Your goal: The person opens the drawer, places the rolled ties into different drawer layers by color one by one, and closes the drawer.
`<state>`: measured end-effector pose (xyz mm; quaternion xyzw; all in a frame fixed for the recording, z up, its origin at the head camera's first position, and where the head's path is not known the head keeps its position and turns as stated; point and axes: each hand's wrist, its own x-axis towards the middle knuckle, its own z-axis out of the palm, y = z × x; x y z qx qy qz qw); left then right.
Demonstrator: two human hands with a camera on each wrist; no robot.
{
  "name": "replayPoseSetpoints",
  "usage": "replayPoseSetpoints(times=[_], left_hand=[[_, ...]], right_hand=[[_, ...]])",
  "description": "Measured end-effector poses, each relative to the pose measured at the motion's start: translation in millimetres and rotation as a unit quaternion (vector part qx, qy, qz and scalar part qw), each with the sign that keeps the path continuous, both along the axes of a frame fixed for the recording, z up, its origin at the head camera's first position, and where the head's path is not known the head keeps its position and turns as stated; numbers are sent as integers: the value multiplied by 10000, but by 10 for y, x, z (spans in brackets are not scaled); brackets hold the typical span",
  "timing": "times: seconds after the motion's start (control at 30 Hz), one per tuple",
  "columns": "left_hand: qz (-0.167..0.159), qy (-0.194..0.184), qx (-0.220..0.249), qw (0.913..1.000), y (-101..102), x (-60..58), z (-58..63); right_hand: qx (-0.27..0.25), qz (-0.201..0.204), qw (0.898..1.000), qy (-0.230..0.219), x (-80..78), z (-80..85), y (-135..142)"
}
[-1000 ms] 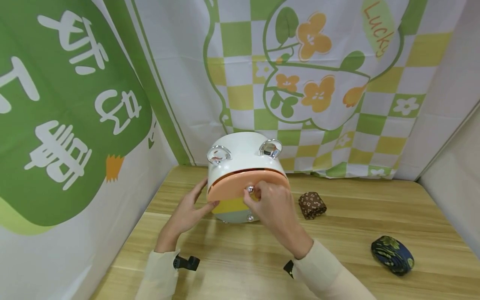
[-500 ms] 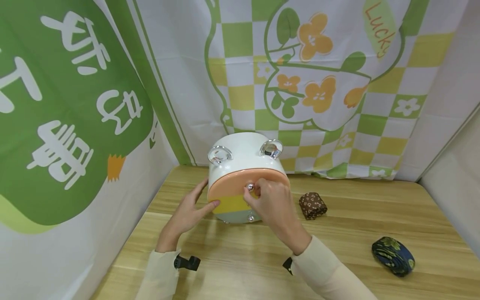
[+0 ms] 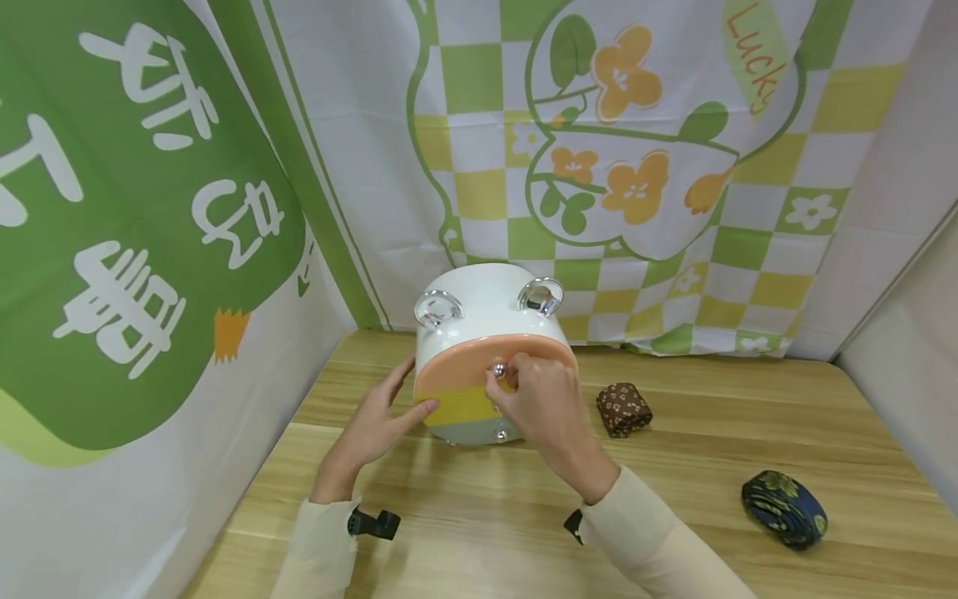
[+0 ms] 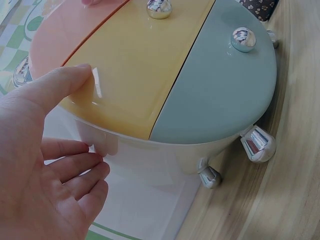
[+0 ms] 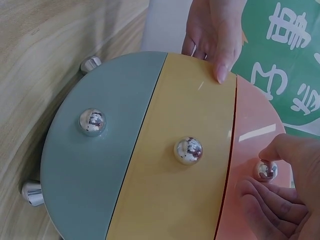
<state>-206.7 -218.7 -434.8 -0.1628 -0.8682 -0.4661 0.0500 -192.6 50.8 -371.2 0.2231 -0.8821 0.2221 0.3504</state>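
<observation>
A small rounded white drawer box [image 3: 486,291] stands on the table, with orange, yellow and grey-green drawer fronts, chrome knobs and two chrome rings on top. My right hand [image 3: 550,408] holds the chrome knob [image 5: 266,171] of the orange drawer [image 3: 456,366] between thumb and fingers. That drawer front sits level with the box's rim. At the box's left side is my left hand [image 3: 382,424], its thumb resting on the edge of the yellow drawer [image 4: 135,65]. In the left wrist view its other fingers lie relaxed against the white side wall.
To the right of the box lies a brown patterned rolled necktie [image 3: 624,409]. Nearer the table's right edge is a navy floral rolled necktie [image 3: 784,509]. A printed cloth [image 3: 479,75] hangs right behind the box, and another covers the left wall.
The orange drawer has gone in under my right hand, and the dark gap above its front has vanished. My left hand stays at the box's side.
</observation>
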Motion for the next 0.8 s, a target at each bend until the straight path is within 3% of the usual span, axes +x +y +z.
replayPoseSetpoints(times=[0.3,0.6,0.8], left_hand=[[95,-76,-41,9999,11,0,1],[260,-170,-274,9991,-20,17,-10],[271,-100,-118,9995,-55,16,78]], right_hand=[[-57,-29,9997,-247,32,-9,1],[-40,-171,9972,-733,202,-256,70],[-24,-221,9968,-772,210,-364,120]])
